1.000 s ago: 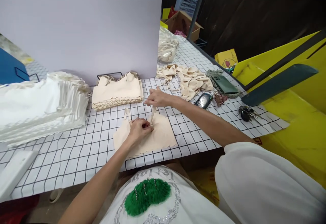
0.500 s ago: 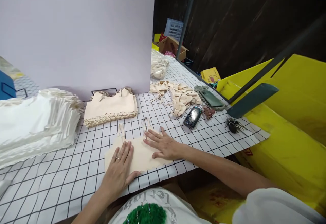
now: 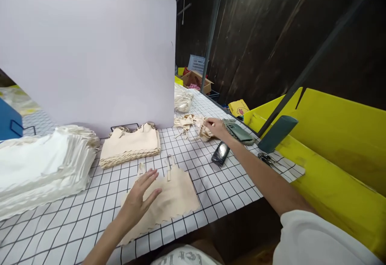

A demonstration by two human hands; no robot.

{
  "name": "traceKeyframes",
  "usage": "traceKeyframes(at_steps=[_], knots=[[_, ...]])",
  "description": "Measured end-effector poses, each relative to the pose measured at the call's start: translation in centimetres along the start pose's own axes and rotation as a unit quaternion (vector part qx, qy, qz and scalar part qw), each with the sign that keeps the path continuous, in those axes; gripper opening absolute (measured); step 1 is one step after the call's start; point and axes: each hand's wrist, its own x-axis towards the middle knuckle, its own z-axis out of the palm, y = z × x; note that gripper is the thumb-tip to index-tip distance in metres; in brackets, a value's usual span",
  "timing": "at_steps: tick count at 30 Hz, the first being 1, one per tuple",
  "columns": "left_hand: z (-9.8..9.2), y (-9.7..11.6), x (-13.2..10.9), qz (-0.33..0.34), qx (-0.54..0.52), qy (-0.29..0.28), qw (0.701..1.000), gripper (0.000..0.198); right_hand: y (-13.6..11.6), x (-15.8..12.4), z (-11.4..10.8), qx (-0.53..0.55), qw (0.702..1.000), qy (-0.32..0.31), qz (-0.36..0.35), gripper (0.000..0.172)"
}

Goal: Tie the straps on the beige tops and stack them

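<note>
Now we stretch our right hand (image 3: 217, 128) away from the cream garment (image 3: 181, 196), flat on the counter (image 3: 218, 188), to the crumpled cream pieces (image 3: 204, 134), where we cannot tell its grip, while our left hand (image 3: 140, 197) spreads wide nearby, so smoothing seems finished.

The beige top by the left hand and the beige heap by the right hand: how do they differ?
The beige top lies spread out flat, while the beige heap is crumpled. The top sits at the table's near edge; the heap lies farther back. The left hand is over the top with fingers spread, while the right hand has its fingers at the heap. Both are beige cloth on the checked tablecloth.
</note>
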Motion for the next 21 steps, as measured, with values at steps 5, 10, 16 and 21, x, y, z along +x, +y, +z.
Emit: traceKeyframes(at_steps=[5,10,16,21], knots=[[-3.2,2.3,3.7,-0.099,-0.139,-0.013,0.985,0.037,-3.2,3.9,-4.6,0.155,0.984,0.088,-0.02,0.04],[-4.4,5.2,7.4,-0.122,-0.275,-0.042,0.953,0.042,-6.9,6.0,-7.8,0.261,0.957,0.122,-0.022,0.031],[-3.4,5.6,10.0,-0.154,-0.371,-0.058,0.914,0.047,-11.3,6.4,-7.8,0.326,0.942,0.054,-0.06,0.026],[-0.9,5.3,13.0,-0.191,-0.486,-0.019,0.853,0.069,-13.7,3.6,-3.4,0.386,0.914,-0.103,-0.072,0.022]])
